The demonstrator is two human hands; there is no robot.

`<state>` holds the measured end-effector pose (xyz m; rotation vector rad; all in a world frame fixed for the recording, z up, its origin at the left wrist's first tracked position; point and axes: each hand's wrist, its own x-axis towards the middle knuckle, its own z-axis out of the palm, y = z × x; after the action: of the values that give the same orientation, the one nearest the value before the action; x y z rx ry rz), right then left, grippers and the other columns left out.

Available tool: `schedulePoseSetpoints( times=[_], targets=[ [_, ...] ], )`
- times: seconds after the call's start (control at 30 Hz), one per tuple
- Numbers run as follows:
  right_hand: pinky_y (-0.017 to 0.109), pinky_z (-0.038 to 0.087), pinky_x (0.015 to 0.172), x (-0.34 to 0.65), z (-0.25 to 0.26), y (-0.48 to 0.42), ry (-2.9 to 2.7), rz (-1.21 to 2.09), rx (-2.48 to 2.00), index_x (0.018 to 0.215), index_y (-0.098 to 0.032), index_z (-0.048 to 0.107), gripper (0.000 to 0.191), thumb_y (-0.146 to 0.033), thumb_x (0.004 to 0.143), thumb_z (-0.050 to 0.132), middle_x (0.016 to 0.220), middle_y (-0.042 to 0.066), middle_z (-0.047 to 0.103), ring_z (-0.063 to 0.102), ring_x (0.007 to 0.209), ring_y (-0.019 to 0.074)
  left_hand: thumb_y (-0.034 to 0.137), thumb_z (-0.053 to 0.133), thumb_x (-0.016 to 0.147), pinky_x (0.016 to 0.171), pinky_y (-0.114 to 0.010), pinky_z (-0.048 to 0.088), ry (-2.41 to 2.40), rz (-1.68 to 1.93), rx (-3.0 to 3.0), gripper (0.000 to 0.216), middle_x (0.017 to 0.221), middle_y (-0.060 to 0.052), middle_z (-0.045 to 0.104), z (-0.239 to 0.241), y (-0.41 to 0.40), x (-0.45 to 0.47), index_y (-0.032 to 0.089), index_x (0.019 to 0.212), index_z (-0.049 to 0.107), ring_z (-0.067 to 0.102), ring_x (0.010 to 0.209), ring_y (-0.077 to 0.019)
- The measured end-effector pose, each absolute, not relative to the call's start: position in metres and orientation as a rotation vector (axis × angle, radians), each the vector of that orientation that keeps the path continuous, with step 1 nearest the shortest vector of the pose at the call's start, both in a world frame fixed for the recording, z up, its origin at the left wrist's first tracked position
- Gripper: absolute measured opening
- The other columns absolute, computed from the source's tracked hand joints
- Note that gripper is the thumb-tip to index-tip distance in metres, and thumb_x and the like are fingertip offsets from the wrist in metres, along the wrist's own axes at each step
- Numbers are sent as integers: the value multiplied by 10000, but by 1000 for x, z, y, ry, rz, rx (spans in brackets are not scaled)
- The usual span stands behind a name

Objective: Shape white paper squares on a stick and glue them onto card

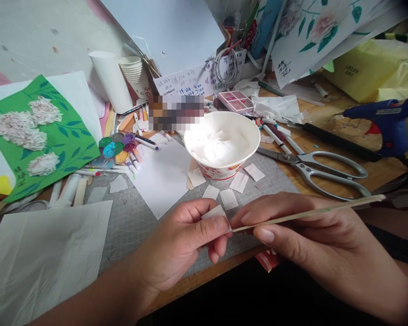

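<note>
Between the thumb and fingers of my left hand (190, 235) is a small white paper piece (215, 212), pinched over the near edge of the cutting mat. My right hand (302, 235) grips a thin wooden stick (302, 214), whose left tip touches the paper at my left fingertips. The stick's other end points up to the right. Just beyond my hands stands a white paper bowl (222, 170) with white material inside. Several small paper squares (229, 199) lie on the grey cutting mat (122, 235) around the bowl's near side.
Scissors (309, 167) and a blue glue gun (384, 122) lie at the right. At the left are a green flower picture (68, 127), a paint palette (114, 149) and a large thin white sheet (47, 258). Paper cups (112, 81) stand behind, near scattered pens (146, 143).
</note>
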<state>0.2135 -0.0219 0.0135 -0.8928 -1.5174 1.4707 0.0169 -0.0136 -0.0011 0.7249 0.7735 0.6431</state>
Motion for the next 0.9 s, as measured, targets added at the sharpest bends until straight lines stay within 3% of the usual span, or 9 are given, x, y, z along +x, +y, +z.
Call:
schedulePoseSetpoints(
  times=[0.37, 0.7, 0.8, 0.9],
  targets=[
    [176, 544, 497, 213, 15, -22, -1486, 1482, -851, 959, -235, 724, 159, -150, 849, 644, 861, 9, 742, 638, 545, 89, 296, 665, 830, 539, -203, 351, 773, 648, 709, 231, 550, 28, 535, -2, -14, 17, 142, 681, 579, 461, 536, -84],
    [164, 526, 507, 213, 17, -21, -1597, 1406, -935, 829, -210, 744, 153, -156, 875, 609, 805, 12, 725, 635, 569, 93, 325, 631, 856, 542, -200, 367, 784, 677, 820, 217, 599, 29, 533, -4, -15, 16, 152, 735, 577, 462, 557, -80],
    [174, 527, 494, 214, 17, -22, -1579, 1394, -1002, 813, -203, 746, 130, -181, 863, 628, 812, 21, 725, 633, 539, 95, 304, 595, 884, 591, -204, 392, 967, 804, 1016, 114, 719, 29, 545, -6, -17, 15, 192, 864, 578, 479, 638, -89],
    [184, 525, 469, 215, 16, -23, -1554, 1390, -1044, 867, -196, 744, 105, -222, 853, 644, 798, 25, 720, 614, 488, 88, 173, 569, 882, 645, -214, 399, 1183, 1100, 1429, 54, 781, 32, 520, -2, -21, 12, 224, 884, 554, 482, 711, -100]
  ],
)
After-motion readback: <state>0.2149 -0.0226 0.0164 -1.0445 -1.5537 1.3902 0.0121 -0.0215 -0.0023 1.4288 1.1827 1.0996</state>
